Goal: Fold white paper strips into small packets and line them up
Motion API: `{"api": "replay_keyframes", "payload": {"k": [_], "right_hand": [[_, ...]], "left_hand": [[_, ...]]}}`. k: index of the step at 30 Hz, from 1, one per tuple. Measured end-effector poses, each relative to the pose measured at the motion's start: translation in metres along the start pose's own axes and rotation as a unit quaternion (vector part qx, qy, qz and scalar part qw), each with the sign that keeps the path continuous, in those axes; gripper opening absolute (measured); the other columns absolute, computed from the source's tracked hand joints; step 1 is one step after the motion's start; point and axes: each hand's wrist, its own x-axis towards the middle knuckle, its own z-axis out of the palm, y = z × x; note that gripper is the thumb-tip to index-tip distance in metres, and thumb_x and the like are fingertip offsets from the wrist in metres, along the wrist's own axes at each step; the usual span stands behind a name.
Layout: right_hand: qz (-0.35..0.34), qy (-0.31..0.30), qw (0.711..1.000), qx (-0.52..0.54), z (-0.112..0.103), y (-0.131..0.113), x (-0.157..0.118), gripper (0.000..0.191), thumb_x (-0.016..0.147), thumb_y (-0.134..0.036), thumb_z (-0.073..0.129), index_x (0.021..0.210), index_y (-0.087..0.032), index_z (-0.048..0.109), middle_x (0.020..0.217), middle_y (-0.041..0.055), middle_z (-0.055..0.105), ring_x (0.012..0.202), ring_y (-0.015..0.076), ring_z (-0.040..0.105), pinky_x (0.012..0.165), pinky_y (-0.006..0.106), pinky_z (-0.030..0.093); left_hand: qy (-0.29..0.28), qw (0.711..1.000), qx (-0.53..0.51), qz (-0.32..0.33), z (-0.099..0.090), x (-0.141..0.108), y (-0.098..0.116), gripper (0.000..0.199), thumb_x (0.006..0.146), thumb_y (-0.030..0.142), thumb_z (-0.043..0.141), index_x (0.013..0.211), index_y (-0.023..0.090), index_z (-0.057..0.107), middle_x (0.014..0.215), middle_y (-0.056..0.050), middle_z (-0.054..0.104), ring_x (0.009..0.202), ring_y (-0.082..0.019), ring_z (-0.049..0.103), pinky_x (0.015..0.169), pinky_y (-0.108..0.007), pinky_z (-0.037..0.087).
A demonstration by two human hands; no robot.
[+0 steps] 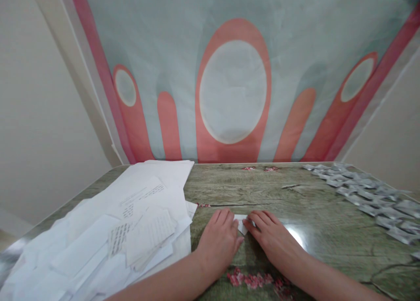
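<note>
No text is readable: the small dark print (155, 191) on the white papers (151, 233) is too blurred.

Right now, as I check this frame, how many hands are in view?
2: the left hand, at the left side of the small white paper, and the right hand, at its right side. No others show.
</note>
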Motion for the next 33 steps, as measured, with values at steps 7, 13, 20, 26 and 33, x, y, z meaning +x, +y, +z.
{"api": "replay_keyframes", "payload": {"k": [7,13,20,26,33], "right_hand": [[-0.008,0.005,1.0,-0.01,0.0013,-0.0002,0.0008,0.025,0.078,-0.015,0.059,0.103,-0.015,0.062,0.099,0.0068,0.061,0.099,0.0225,0.05,0.09,0.037,0.035],[0.0,-0.003,1.0,-0.031,-0.001,0.0028,-0.0008,0.024,0.075,-0.011,0.055,0.098,-0.012,0.063,0.096,0.009,0.06,0.098,0.0232,0.05,0.09,0.038,0.036],[0.004,-0.014,0.999,-0.04,-0.007,0.0036,-0.0003,0.023,0.073,-0.009,0.054,0.094,-0.012,0.064,0.094,0.0093,0.061,0.095,0.0235,0.051,0.088,0.039,0.037],[0.007,-0.02,0.999,-0.04,-0.0053,0.0038,-0.0004,0.024,0.073,-0.009,0.054,0.094,-0.013,0.064,0.092,0.0089,0.06,0.093,0.0232,0.051,0.087,0.039,0.037],[0.012,-0.029,0.999,-0.03,-0.0069,0.0051,-0.0003,0.022,0.073,-0.008,0.055,0.092,-0.013,0.065,0.091,0.0076,0.06,0.09,0.0223,0.052,0.086,0.037,0.037]], "left_hand": [[-0.008,0.999,0.024,-0.02,0.0001,-0.0001,-0.0001,0.033,0.08,0.037,0.06,0.096,0.008,0.064,0.103,-0.012,0.06,0.109,-0.027,0.046,0.096,-0.038,0.033],[0.001,0.999,0.038,-0.013,0.0009,-0.0006,-0.0001,0.036,0.082,0.038,0.057,0.099,0.007,0.063,0.106,-0.014,0.06,0.109,-0.026,0.047,0.096,-0.038,0.033],[-0.007,0.999,0.046,-0.01,0.0023,-0.001,0.0002,0.038,0.082,0.039,0.058,0.101,0.006,0.062,0.104,-0.014,0.061,0.108,-0.027,0.047,0.097,-0.039,0.033],[-0.014,0.999,0.04,-0.01,0.0049,-0.0014,0.0007,0.04,0.082,0.038,0.058,0.103,0.004,0.061,0.103,-0.016,0.06,0.109,-0.027,0.048,0.098,-0.04,0.031],[-0.006,0.999,0.045,-0.01,0.0056,-0.0018,0.001,0.04,0.081,0.038,0.059,0.103,0.005,0.061,0.105,-0.015,0.06,0.109,-0.027,0.047,0.098,-0.039,0.032]]}}
